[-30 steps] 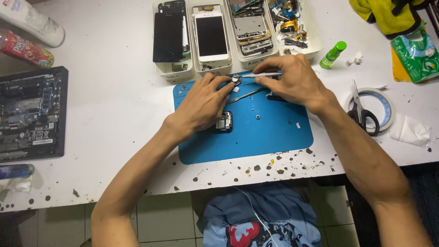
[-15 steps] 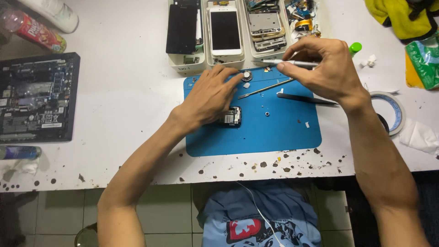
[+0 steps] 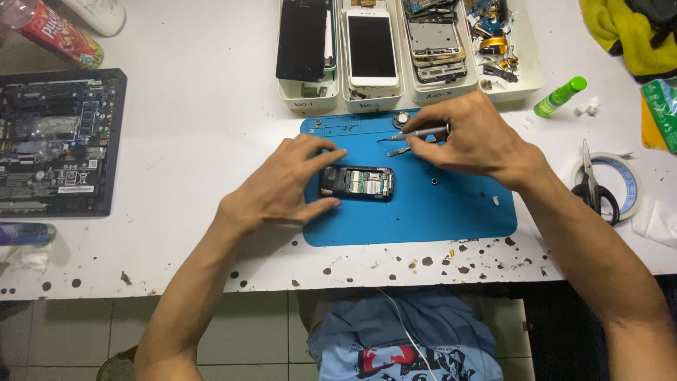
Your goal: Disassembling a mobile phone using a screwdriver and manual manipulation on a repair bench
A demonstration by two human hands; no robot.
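left hand (image 3: 282, 185) gripping opened phone (image 3: 357, 182) on blue mat (image 3: 437, 212) — right hand (image 3: 474, 135) pinching screwdriver (image 3: 416, 132)

A white table (image 3: 176, 127), speckled with dark spots along its near edge, carries a blue mat (image 3: 423, 212) near the middle. White trays (image 3: 525, 67) line the far edge. A bare circuit board (image 3: 56, 141) lies toward the left edge; scissors (image 3: 592, 187) rest on a tape roll (image 3: 631, 187) toward the right edge, a green bottle (image 3: 559, 97) beyond them
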